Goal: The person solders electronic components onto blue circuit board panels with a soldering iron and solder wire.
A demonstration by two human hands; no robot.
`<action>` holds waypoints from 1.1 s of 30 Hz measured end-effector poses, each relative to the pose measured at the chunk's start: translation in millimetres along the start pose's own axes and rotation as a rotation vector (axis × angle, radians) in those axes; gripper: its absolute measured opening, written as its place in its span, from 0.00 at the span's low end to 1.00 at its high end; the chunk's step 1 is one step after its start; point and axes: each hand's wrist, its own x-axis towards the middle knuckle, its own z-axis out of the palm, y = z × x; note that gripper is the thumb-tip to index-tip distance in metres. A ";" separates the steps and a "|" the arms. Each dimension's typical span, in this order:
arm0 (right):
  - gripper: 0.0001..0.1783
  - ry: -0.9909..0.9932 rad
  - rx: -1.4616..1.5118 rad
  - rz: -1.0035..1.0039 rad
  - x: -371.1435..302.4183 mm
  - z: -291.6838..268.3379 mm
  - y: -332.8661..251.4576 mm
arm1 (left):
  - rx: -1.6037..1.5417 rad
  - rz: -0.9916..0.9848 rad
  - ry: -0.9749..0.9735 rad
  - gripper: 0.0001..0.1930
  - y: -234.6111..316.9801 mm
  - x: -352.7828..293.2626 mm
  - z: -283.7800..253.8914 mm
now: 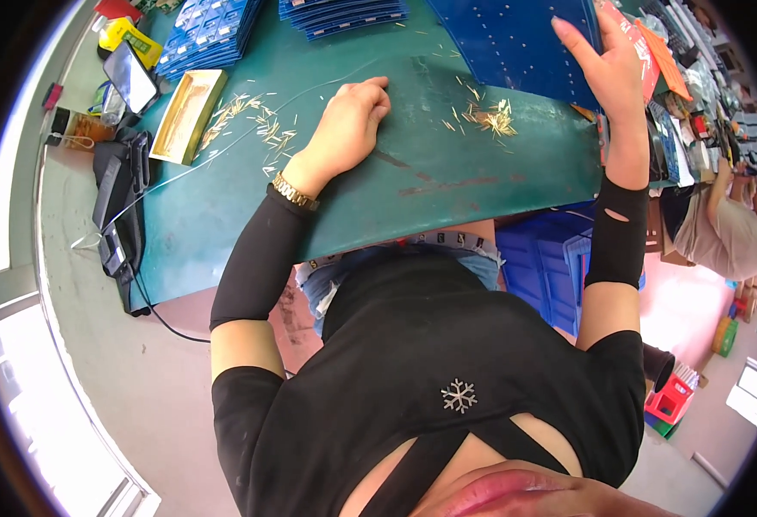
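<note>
The heap of slender gold-coloured pieces (495,119) on the green tabletop (533,168) served as the landmark for all positions. A blue panel (525,52) marked with pale dots lay just beyond the heap and extended to its right. The right hand (607,73), beyond and to the right of the heap, touched the panel's right-hand border; its thumb was spread wide from the fingers, but whether it gripped the panel could not be told. The left hand (354,116), left of the heap and near the table surface, was narrow, its fingers curled inward; the palm was hidden. Above its wrist was a gold-coloured bracelet (294,191). Loose slender pieces (275,133) were scattered farther left of the heap, beside an open yellowish box (202,112) that stood tilted in view. Two stacks of blue panels, one at the far left (202,39) and one nearer (344,17), occupied the region beyond and left of the heap. An orange sheet (664,65) appeared to the heap's far right, and a blue bin (538,263) stood nearer the wearer than the heap, below tabletop level.
</note>
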 end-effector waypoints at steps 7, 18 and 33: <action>0.21 0.117 0.013 -0.106 -11.7 -8.4 18.5 | 0.334 -0.164 0.098 0.03 -18.3 9.3 -8.7; 0.19 0.147 0.272 -0.073 -32.0 -7.7 44.5 | 0.371 0.068 0.240 0.05 -20.5 15.9 -3.6; 0.23 0.243 0.262 0.002 -52.9 -4.5 41.2 | 0.176 0.199 -0.195 0.06 -35.5 102.4 55.1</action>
